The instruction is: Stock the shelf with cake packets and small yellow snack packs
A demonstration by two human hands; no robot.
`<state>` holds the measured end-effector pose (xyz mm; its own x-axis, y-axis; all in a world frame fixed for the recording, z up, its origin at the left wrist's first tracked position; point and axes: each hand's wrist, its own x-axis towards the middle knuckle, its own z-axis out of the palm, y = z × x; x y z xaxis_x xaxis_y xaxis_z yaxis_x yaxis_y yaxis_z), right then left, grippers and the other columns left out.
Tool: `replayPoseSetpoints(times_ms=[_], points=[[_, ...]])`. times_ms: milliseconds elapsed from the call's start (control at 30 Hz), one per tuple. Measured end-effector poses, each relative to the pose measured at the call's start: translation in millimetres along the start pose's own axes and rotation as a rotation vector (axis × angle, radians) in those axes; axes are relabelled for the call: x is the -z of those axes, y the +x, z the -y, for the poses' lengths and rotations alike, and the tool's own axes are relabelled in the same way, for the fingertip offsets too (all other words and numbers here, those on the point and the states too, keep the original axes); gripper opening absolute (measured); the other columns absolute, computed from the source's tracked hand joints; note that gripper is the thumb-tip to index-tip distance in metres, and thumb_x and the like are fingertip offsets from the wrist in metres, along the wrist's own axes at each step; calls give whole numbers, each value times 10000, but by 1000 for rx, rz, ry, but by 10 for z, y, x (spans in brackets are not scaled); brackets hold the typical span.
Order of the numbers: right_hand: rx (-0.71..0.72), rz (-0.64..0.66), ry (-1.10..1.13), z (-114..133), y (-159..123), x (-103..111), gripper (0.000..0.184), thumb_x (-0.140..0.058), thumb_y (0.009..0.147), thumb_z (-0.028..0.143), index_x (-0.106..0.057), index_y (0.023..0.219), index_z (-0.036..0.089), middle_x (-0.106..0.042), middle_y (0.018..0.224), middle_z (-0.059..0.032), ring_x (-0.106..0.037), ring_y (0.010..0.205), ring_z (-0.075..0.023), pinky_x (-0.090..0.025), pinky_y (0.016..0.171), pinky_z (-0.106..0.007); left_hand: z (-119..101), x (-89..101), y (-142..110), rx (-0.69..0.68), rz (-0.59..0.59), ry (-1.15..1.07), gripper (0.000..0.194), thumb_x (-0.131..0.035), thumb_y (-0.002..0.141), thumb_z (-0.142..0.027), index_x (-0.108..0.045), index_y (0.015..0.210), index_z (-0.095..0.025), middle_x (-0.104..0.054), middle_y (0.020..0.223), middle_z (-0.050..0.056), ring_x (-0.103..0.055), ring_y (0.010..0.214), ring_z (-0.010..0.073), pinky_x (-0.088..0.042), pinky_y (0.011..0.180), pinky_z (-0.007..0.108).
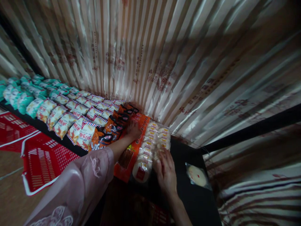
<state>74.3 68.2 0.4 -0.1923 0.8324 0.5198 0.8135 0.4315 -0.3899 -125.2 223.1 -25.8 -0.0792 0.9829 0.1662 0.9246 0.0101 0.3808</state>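
Free tabletop [181, 155], right hand [167, 172] to curtain [202, 75]

Round pale discs [145, 151] in clear wrappers overlap in two rows on the black tabletop [196, 205]; just beside them lies flat, glossy orange packaging [139, 145], dark circles lining one edge

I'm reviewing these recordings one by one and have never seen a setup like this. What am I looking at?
There is no machine: these are a person's bare hands, seen from one camera worn on the head, looking forward and down. On the black table stand rows of teal bags, white snack bags and orange packaging. The left hand is over the orange packaging; the right hand is at the rows of wrapped white rounds. Whether either grip is closed on anything is unclear. A single wrapped round lies to the right. Red baskets are at lower left.
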Motion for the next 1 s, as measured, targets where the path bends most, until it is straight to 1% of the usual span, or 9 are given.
replayPoseSetpoints(times_ms=[167, 300, 467, 633, 800, 900, 1000], points=[[30, -33, 17, -26, -45, 54, 377, -389, 917, 289, -513, 1246, 150, -427, 1401, -164, -338, 1335, -276, -380, 1028, -537, -8, 10, -1, 23, -12, 13, 540, -426, 874, -385, -438, 1307, -62, -401, 1399, 217, -318, 1330, 324, -247, 1093, 463], [-2, -33, 13, -56, -46, 58, 374, -380, 919, 295, -525, 1233, 153, -454, 1378, -157, -350, 1326, -279, -372, 1034, -538, -10, 6, -14, 26, -38, 12, 528, -433, 876, -386, -446, 1288, -56, -441, 1368, 214, -354, 1306, 307, -252, 1092, 445], [-37, -27, 14, -71, -55, 23, 380, -376, 919, 307, -528, 1236, 162, -457, 1377, -148, -368, 1315, -274, -381, 1032, -522, -7, -23, -16, 14, -43, 16, 508, -420, 890, -392, -462, 1261, -48, -468, 1338, 226, -386, 1280, 313, -259, 1082, 455], [-32, -52, 14, -73, -62, 17, 372, -375, 920, 304, -537, 1219, 154, -458, 1371, -158, -377, 1309, -277, -384, 1027, -527, -18, 6, 8, 23, -18, 20, 501, -417, 890, -378, -473, 1243, -28, -478, 1324, 228, -398, 1270, 311, -266, 1079, 434], [-54, -61, 11, -58, -43, 59, 368, -365, 923, 313, -531, 1227, 186, -441, 1389, -135, -360, 1321, -276, -378, 1031, -528, -9, 14, 52, 44, 15, 35, 527, -473, 861, -407, -473, 1261, -64, -488, 1321, 220, -399, 1272, 317, -277, 1072, 446], [-71, -58, 9, -41, -41, 81, 364, -361, 923, 318, -544, 1210, 189, -439, 1391, -132, -361, 1321, -277, -373, 1034, -532, -13, 17, 54, 39, -5, 46, 529, -485, 853, -408, -486, 1242, -49, -495, 1310, 229, -397, 1273, 329, -284, 1068, 447], [-88, -51, 7, -30, -57, 104, 364, -361, 923, 319, -553, 1204, 188, -447, 1386, -128, -362, 1321, -274, -365, 1041, -532, -19, 36, 40, 29, -52, 29, 548, -511, 838, -407, -478, 1239, -35, -494, 1305, 239, -400, 1275, 336, -321, 1050, 443]])
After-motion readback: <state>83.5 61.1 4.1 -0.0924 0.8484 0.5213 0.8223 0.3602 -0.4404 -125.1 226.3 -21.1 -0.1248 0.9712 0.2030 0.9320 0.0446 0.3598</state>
